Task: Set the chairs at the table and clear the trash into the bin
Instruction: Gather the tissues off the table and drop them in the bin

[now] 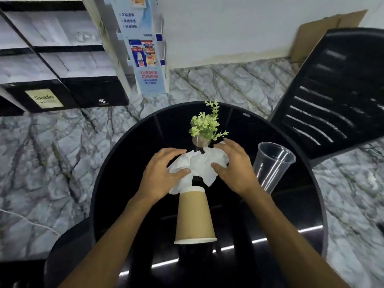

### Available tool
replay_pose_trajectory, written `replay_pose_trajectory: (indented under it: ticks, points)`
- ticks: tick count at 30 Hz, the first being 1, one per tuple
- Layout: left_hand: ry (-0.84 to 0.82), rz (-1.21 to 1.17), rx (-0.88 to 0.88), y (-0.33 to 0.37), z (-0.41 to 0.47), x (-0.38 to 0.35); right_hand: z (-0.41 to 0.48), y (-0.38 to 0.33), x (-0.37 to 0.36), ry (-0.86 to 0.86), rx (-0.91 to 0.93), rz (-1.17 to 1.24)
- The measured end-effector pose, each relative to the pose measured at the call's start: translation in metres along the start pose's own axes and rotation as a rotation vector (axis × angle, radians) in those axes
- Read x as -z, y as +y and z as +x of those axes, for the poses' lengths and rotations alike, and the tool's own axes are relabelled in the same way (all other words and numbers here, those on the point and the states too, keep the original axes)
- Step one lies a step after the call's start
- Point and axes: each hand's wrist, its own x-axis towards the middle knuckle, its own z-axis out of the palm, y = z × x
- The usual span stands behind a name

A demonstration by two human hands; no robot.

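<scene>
On the round black table (128, 154) lies a crumpled white tissue (199, 166), cupped from both sides by my hands. My left hand (161, 173) presses its left part, thumb on the paper. My right hand (233, 166) curls over its right part. In front of the tissue a brown paper cup (194, 217) stands upside down. A clear plastic cup (272, 165) stands at the right of my right hand. A black slatted chair (336, 96) stands at the table's far right. A dark seat (68, 252) shows at the near left.
A small green plant in a pot (205, 126) stands just behind the tissue. Black shelving with white boxes (62, 65) and a blue display stand (148, 59) fill the far left. Flattened cardboard (324, 32) leans on the wall. The floor is grey marble.
</scene>
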Motion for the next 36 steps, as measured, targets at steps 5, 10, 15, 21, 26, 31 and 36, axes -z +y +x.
replay_pose_trajectory:
  ticks: [5, 10, 15, 21, 26, 31, 36]
  points:
    - [-0.016, 0.088, -0.075, -0.009, 0.004, -0.013, 0.001, 0.004, -0.011, -0.014, -0.027, 0.058]
    - [0.064, 0.04, -0.062, -0.008, 0.001, -0.015, -0.001, 0.004, -0.012, 0.019, -0.037, 0.07]
    - [0.112, -0.119, -0.032, -0.002, -0.003, -0.007, -0.003, -0.002, -0.006, 0.052, -0.007, 0.084]
    - [0.195, -0.209, -0.042, 0.008, -0.01, 0.008, -0.014, -0.014, 0.004, 0.101, 0.019, 0.132]
    - [0.28, -0.223, -0.051, 0.023, -0.017, 0.03, -0.032, -0.027, 0.02, 0.147, 0.042, 0.147]
    - [0.318, -0.257, -0.104, 0.054, -0.034, 0.049, -0.07, -0.039, 0.051, 0.204, 0.082, 0.15]
    - [0.288, -0.311, -0.122, 0.105, -0.073, 0.037, -0.133, -0.034, 0.093, 0.289, 0.06, 0.171]
